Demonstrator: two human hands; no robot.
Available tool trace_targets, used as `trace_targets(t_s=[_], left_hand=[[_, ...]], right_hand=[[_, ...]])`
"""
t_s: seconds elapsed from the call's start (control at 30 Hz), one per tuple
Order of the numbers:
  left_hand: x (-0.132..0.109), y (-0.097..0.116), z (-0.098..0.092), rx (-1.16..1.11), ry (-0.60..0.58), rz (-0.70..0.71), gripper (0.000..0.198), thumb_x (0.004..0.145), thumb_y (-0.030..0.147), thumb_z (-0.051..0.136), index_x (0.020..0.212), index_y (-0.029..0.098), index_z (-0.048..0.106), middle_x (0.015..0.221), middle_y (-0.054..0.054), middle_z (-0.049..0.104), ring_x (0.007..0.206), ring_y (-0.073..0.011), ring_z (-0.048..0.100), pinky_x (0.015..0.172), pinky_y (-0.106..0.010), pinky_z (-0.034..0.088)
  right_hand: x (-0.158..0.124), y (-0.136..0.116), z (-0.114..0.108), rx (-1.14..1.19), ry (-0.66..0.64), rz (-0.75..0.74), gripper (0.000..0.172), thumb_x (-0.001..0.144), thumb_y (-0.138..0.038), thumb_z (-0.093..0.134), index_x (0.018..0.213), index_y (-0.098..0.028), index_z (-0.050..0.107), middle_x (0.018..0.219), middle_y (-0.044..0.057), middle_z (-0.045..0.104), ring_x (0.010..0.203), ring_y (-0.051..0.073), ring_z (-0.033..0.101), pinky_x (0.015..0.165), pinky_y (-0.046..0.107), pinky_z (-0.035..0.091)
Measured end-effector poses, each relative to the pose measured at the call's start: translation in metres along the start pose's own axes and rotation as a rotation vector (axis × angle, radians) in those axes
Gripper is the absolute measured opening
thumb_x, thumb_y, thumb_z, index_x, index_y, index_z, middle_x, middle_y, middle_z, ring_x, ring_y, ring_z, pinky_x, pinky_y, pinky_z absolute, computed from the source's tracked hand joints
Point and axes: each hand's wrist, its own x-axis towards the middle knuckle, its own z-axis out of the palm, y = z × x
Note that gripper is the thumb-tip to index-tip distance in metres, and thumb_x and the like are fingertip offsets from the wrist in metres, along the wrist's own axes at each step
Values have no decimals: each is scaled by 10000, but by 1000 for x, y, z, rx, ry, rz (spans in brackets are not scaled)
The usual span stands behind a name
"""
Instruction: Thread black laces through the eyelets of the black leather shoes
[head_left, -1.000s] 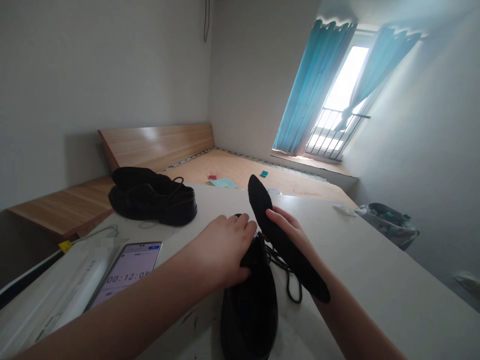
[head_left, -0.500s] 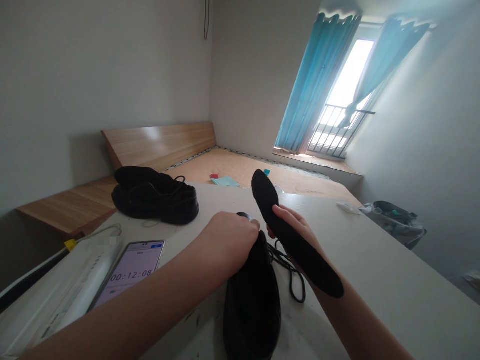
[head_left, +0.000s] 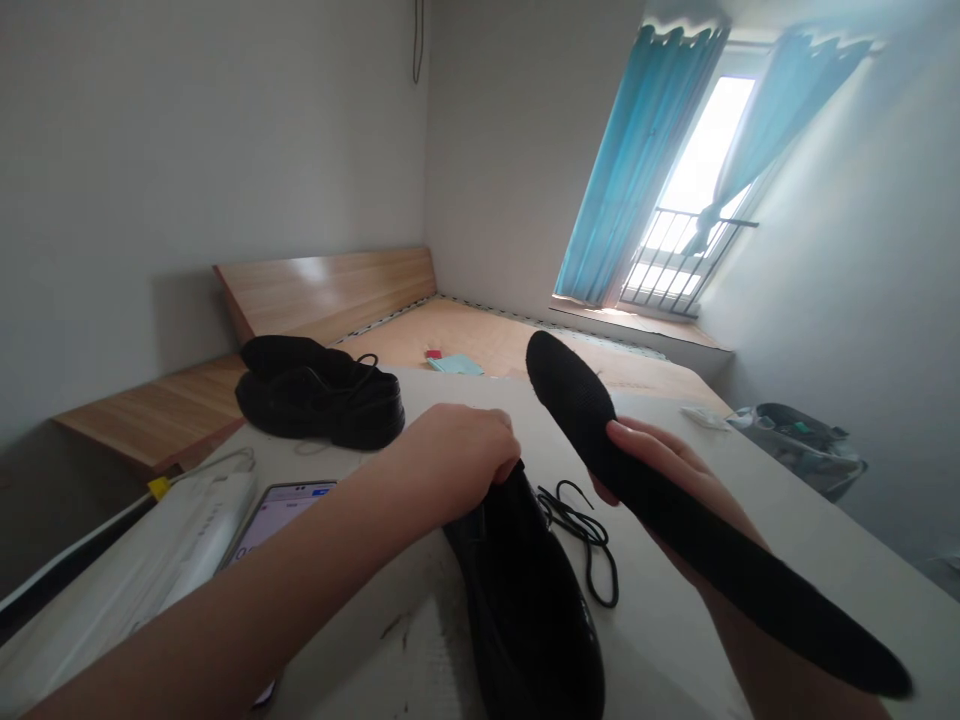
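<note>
My left hand is closed on the upper end of a black shoe, whose opening faces me at the bottom of the view. In my right hand is a long black insole, pinched near its middle with the thumb on top and held slanting above the table. A loose black shoelace lies on the table between the shoe and my right hand. Another black shoe stands at the left back of the table, with a dark insole-like piece sticking up at its top.
On the white table a phone lies partly under my left forearm, beside a white package with a cable. A wooden bed stands behind. A bin is at the right, near a clear plastic wrapper.
My right hand has moved right and closer to me with the insole. The shoe in my left hand has shifted, its near end swinging to the right.
</note>
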Motion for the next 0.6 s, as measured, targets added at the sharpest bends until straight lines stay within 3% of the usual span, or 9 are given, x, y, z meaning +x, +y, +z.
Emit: trace_targets(t_s=[0.17, 0.27, 0.4, 0.5, 0.6], left_hand=[[-8, -13, -4, -108, -76, -42, 382, 766, 300, 641, 1147, 314, 643, 1161, 1, 671, 1026, -224, 627, 852, -303, 471], [-11, -17, -8, -189, -170, -101, 516, 731, 340, 689, 1237, 335, 587, 1211, 9, 656, 1078, -232, 604, 881, -312, 464], [-13, -15, -11, -207, -216, -112, 553, 736, 270, 654, 1277, 336, 555, 1205, -7, 665, 1066, -237, 611, 868, -329, 467], [-14, -14, -12, -202, -218, -87, 534, 749, 238, 614, 1270, 338, 554, 1197, -10, 670, 1041, -233, 622, 843, -322, 473], [-14, -14, -11, -192, -223, -80, 533, 773, 213, 575, 1292, 328, 533, 1218, -20, 659, 1065, -235, 614, 863, -327, 470]], right_hand=[[-54, -8, -15, -407, 151, 115, 319, 616, -517, 762, 776, -242, 743, 740, 40, 717, 636, 202, 627, 506, 248, 497], [-70, -7, -14, -582, -53, 73, 236, 650, -475, 733, 717, -249, 748, 658, 29, 705, 567, 190, 612, 467, 244, 469], [-65, -15, 5, -797, -399, -57, 156, 728, -349, 651, 645, -236, 719, 513, 3, 617, 404, 128, 479, 349, 239, 301], [-51, -29, 30, -1067, -548, -72, 246, 769, -248, 563, 537, -212, 635, 453, -13, 550, 350, 90, 390, 321, 232, 206], [-35, -33, 57, -1377, -628, -124, 258, 764, -185, 530, 516, -193, 600, 472, -3, 584, 351, 95, 424, 333, 230, 202]])
